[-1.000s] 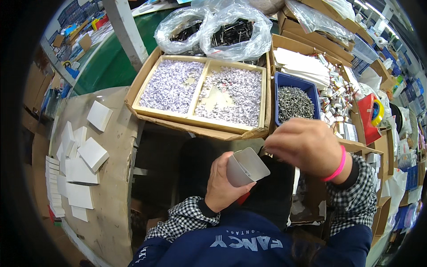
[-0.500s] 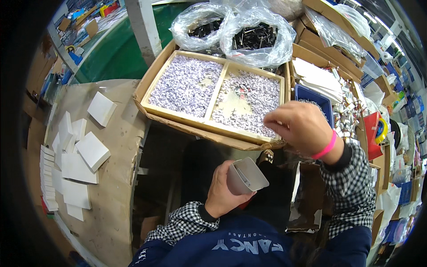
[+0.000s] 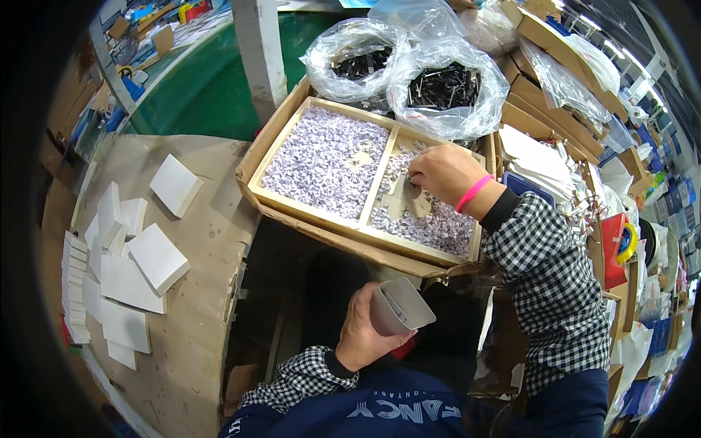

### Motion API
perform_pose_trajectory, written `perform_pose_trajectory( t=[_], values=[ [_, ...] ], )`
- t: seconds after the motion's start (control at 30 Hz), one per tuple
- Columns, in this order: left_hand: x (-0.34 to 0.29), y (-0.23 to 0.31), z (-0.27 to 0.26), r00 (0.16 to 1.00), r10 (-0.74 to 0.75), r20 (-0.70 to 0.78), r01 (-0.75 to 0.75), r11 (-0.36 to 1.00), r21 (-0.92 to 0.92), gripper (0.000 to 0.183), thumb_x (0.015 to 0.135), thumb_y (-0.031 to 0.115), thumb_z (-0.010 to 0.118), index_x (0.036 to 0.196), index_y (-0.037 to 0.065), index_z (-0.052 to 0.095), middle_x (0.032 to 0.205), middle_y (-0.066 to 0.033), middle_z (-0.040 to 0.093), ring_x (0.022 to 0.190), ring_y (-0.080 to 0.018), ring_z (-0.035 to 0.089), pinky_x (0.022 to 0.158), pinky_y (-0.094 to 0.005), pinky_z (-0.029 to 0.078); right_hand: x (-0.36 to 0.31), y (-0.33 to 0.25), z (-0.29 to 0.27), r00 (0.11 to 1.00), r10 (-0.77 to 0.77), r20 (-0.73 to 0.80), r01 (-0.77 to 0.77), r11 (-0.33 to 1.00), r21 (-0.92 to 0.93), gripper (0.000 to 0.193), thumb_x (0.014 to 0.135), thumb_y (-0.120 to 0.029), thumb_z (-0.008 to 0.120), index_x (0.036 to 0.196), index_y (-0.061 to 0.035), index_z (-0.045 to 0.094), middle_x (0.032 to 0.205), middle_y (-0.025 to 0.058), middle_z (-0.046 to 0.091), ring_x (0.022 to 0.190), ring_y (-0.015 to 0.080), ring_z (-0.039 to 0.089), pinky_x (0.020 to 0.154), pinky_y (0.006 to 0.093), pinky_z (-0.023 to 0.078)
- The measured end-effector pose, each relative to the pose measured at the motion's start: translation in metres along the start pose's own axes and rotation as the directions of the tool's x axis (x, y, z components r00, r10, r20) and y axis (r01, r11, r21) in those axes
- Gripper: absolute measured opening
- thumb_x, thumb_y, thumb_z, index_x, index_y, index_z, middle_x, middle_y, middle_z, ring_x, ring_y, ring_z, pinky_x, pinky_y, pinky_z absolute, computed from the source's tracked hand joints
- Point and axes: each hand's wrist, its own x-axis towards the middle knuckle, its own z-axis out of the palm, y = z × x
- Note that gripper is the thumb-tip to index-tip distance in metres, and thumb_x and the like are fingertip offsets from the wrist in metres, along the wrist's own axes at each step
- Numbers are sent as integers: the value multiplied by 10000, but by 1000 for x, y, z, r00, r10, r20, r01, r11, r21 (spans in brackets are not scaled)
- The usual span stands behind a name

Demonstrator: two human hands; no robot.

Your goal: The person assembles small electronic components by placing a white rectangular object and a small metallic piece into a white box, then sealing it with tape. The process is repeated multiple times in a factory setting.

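Note:
My left hand (image 3: 364,330) is wrapped round a small white open box (image 3: 400,306), tilted so its inside shows. A thin pale strip lies in the box. Over the right compartment of a divided wooden tray (image 3: 363,212) is my right hand (image 3: 447,174), wearing a pink band at the wrist. Its thumb and fingers are pinched at the small parts; what they hold is too small to make out. Many tiny white-lilac pieces (image 3: 321,162) fill the left compartment. In the right one, similar pieces lie round a bare patch of tray bottom.
A cardboard box (image 3: 286,213) encloses the tray. Behind it stand clear plastic bags (image 3: 449,89) of black parts. Several white boxes (image 3: 158,259) lie on the brown-covered table (image 3: 204,292) at left. A blue bin (image 3: 527,188) and a red box with yellow tape (image 3: 612,252) are at right.
My right hand has moved left and forward, from the tray's right edge to over its right compartment. My left hand still holds the white box. The view has shifted slightly.

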Motion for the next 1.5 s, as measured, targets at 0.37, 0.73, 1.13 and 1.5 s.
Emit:
perform_pose_trajectory(
  t=[0.37,0.73,1.13,1.5],
  values=[
    [1,-10,-10,999,16,-42,-15,1000,8,975,566,237,888,1328,29,316,1206,-193,460,1114,-338,476,959,-416,412,2,-5,-16,1000,-9,3,9,983,181,157,748,-128,644,885,-59,676,721,146,646,723,315,656,707,400,525],
    [0,-23,-20,966,198,-168,-208,977,-39,1020,465,137,901,1311,52,337,1197,-180,480,1095,-336,491,923,-417,424,55,-32,-24,994,-105,-36,109,983,147,153,838,-157,661,931,-39,694,824,110,697,694,210,675,658,299,551],
    [0,-22,-30,953,266,-147,-259,964,67,1047,535,201,917,1332,60,253,1226,-174,447,1072,-240,491,902,-353,417,69,-42,-22,982,-187,22,188,981,-54,145,788,-147,596,752,-33,679,694,157,637,650,305,636,637,382,523],
    [3,-5,-22,978,133,-162,-115,987,113,963,521,153,889,1309,65,343,1208,-159,472,1095,-308,492,933,-395,424,11,-28,-65,996,-69,-61,88,913,398,154,875,-130,637,926,10,676,737,102,686,665,135,694,585,236,544]
  ],
)
